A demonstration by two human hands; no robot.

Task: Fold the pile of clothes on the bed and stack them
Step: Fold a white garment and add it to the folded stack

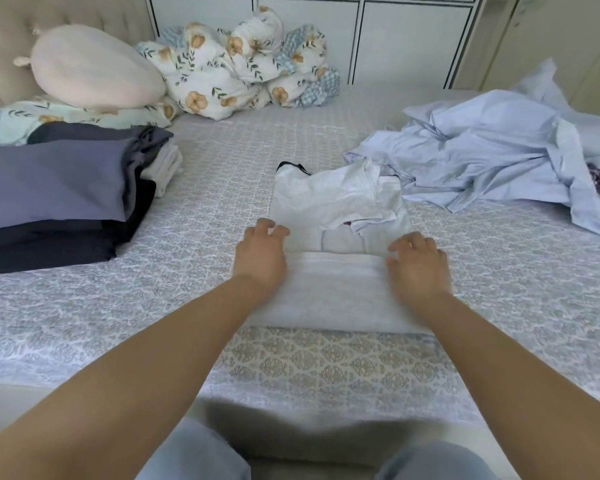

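- The bed (499,271) bears everything here; its cover is a quilted, pale grey cloth with a repeated medallion print.
- A white garment (336,216) lies flat in the middle of the bed, in front of the person. Its near end is folded up into a smooth band, and its far part is creased, with a dark trim at the far left corner.
- The left hand (260,254) rests palm down on the left edge of the garment at the fold, fingers spread and slightly curled, gripping nothing.
- The right hand (418,265) lies on the right edge of the fold, fingers apart and flat on the cloth; it is a little blurred, and it clasps nothing that can be seen.
- A stack (56,199) of folded clothes sits at the left of the bed: a slate-blue piece on top, dark navy and black layers under it, and white folded pieces showing at its far right side.
- A pile (492,157) of crumpled light-blue cloth lies at the right, unfolded, thin and much wrinkled. It touches the far right corner of the white garment. A bit of dark patterned cloth shows at its right edge.
- At the head of the bed lie a bunched floral quilt (236,64), soft and puffy, and a smooth oval pink pillow (94,67) on a floral pillow.
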